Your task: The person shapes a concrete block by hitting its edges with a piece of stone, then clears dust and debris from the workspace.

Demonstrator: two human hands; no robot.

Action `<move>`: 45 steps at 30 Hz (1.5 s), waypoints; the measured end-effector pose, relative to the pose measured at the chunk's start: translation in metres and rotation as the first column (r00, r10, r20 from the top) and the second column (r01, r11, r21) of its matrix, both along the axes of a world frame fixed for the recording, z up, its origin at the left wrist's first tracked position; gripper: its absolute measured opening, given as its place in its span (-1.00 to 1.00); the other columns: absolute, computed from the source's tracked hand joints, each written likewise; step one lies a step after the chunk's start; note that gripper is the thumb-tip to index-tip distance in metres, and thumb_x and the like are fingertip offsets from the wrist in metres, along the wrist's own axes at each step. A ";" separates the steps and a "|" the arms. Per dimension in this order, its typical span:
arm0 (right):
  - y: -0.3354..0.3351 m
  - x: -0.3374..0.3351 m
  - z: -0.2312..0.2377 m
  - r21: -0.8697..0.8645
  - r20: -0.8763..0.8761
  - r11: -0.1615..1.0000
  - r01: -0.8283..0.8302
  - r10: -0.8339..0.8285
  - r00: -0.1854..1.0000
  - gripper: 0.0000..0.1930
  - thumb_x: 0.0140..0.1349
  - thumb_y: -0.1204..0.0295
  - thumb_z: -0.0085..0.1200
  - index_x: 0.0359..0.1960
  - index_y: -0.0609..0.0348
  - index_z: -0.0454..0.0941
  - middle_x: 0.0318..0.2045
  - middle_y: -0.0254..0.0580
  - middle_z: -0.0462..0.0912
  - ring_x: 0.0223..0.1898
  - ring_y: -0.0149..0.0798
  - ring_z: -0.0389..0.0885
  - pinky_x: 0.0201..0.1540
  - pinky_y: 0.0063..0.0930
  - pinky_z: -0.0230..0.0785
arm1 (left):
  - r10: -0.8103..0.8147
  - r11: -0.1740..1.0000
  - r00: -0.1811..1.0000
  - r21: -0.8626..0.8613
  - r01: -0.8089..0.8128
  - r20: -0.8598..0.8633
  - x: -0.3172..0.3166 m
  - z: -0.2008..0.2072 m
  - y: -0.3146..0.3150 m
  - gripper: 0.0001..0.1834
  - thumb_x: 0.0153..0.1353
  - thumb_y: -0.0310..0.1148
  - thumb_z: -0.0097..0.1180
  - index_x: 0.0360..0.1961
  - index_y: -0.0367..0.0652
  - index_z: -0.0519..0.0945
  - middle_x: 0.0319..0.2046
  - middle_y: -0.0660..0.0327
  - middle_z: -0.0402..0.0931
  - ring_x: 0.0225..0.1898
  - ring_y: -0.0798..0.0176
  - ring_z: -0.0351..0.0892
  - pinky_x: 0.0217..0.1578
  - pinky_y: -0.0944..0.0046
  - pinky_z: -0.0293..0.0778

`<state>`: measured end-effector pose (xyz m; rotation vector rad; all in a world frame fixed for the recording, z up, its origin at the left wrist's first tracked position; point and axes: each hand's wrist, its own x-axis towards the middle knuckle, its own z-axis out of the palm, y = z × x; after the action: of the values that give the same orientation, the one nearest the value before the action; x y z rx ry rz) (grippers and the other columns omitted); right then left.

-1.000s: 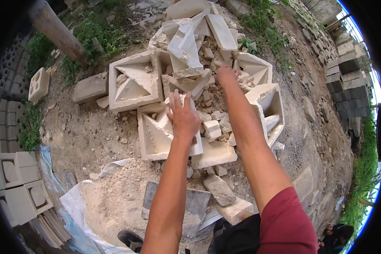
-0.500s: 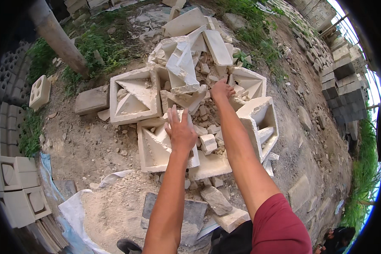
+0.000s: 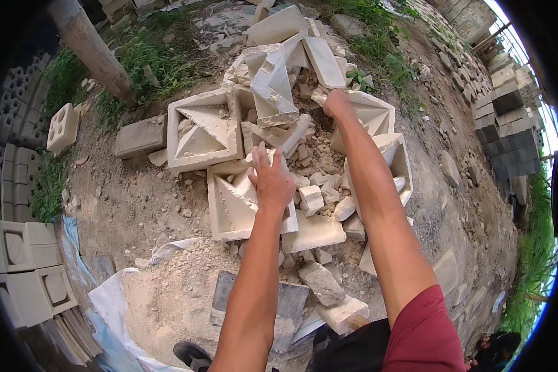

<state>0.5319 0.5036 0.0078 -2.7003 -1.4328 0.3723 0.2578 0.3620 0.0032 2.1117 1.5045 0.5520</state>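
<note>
My left hand (image 3: 274,185) lies with fingers stretched out on the top of a cream-coloured hollow block (image 3: 220,218) that has slanted inner walls. Farther off, my right hand (image 3: 336,104) is curled at the near side of another hollow block (image 3: 376,116). A pale chunk (image 3: 319,95) shows beside its knuckles; whether the hand grips it I cannot make out. Between my arms lie broken stones, among them a squarish piece (image 3: 311,199) and a flat slab (image 3: 315,233). A hollow block (image 3: 175,156) stands left of my left hand. My right forearm partly covers one more block (image 3: 403,162).
Broken slabs (image 3: 278,26) are heaped at the far side. A pile of pale sand (image 3: 173,297) lies on a white sheet at the near left. Stacked blocks (image 3: 25,273) stand at the left edge, grey ones (image 3: 505,133) at the right. A wooden post (image 3: 96,53) leans at the back left.
My right hand has moved farther away, to the far part of the ring of blocks, and its fingers have curled. My left hand stays on the same block. The view has shifted slightly.
</note>
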 end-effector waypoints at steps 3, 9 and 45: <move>-0.001 -0.005 0.031 -0.030 -0.216 0.995 0.093 -0.097 0.971 -0.83 0.09 0.57 0.00 -0.31 0.45 0.52 -0.30 0.20 0.65 -0.29 0.11 0.70 -0.40 -0.03 0.59 | 0.014 1.000 1.000 0.022 -0.014 -0.015 -0.003 -0.002 0.001 -0.37 0.11 -0.45 0.06 0.27 -0.05 0.31 0.37 -0.08 -0.01 0.46 -0.13 -0.20 0.25 -0.28 -0.05; -0.034 -0.024 0.059 0.013 -0.471 0.958 0.286 -0.246 0.847 -0.77 0.15 0.49 0.12 -0.33 0.53 0.51 -0.34 0.16 0.63 -0.44 0.06 0.72 -0.58 -0.21 0.62 | 0.014 1.000 1.000 0.006 -0.014 -0.004 -0.005 -0.001 0.000 -0.35 0.07 -0.46 0.05 0.27 -0.02 0.31 0.37 -0.05 -0.01 0.46 -0.10 -0.20 0.26 -0.31 -0.05; -0.505 -0.231 0.116 -0.644 -0.167 0.460 -0.612 0.696 0.699 -0.39 -0.24 -0.12 0.44 -0.48 0.28 0.65 -0.39 0.04 0.69 -0.28 0.05 0.68 -0.20 -0.18 0.54 | 0.391 0.434 0.858 -0.889 0.148 0.334 -0.315 0.044 -0.243 -0.60 0.23 -0.42 0.20 0.07 -0.31 0.44 -0.11 0.11 0.59 -0.14 0.22 0.62 -0.13 0.20 0.54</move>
<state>0.3010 -0.0018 0.1235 -2.4277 -2.8628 0.9338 -0.0572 0.1189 0.0473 0.8869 1.2043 0.1962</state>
